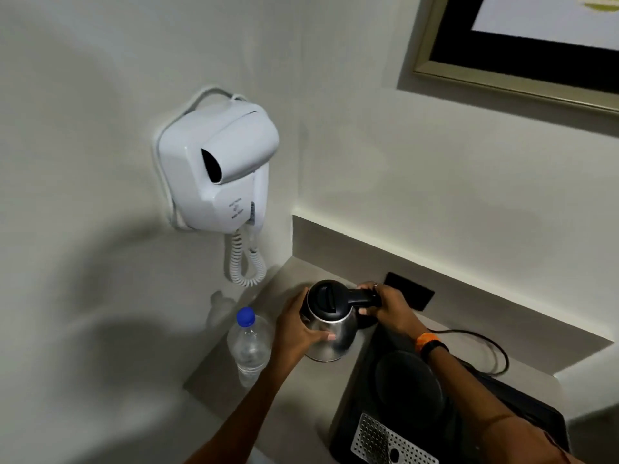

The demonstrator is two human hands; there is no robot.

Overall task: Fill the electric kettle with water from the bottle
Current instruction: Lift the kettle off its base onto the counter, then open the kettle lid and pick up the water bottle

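Kettle (330,324) gripped between both hands' fingers (316,336).

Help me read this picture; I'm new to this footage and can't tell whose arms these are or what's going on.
No machine here: a person wears a camera on the head, looking down at their own arms. The left hand steadies the steel body of the electric kettle, whose lid is shut. The right hand holds its black handle. The kettle sits on a grey counter, beside a black tray. A capped water bottle stands to its left, untouched. The white box on the wall is a hair dryer.
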